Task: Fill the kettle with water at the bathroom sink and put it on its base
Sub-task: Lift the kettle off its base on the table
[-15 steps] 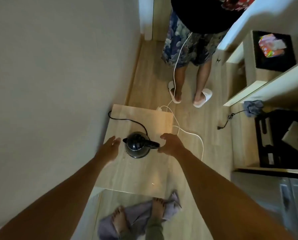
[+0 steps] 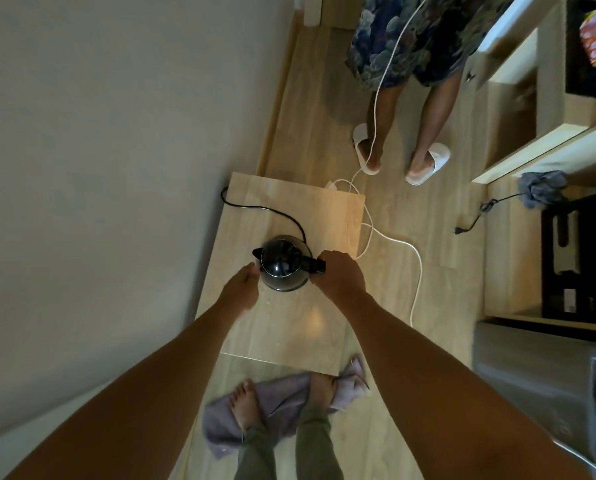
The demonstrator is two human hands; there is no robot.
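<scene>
A dark, shiny kettle [image 2: 282,265] stands upright on a small light-wood table [image 2: 331,216] against the left wall. Its spout points left and its black handle points right. A black power cord [image 2: 255,209] curves from under the kettle to the table's back left corner; the base itself is hidden beneath the kettle. My right hand [image 2: 341,275] is closed around the handle. My left hand [image 2: 243,289] rests against the kettle's left side with fingers spread.
Another person [image 2: 414,147] in white slippers stands just beyond the table. A white cable [image 2: 407,251] trails across the floor to the right of the table. Shelves and a dark cabinet [image 2: 580,258] line the right side. A grey cloth [image 2: 282,403] lies under my feet.
Both hands have closed in on the kettle: the right has wrapped around the handle and the left has come against the kettle's side. The view has shifted closer.
</scene>
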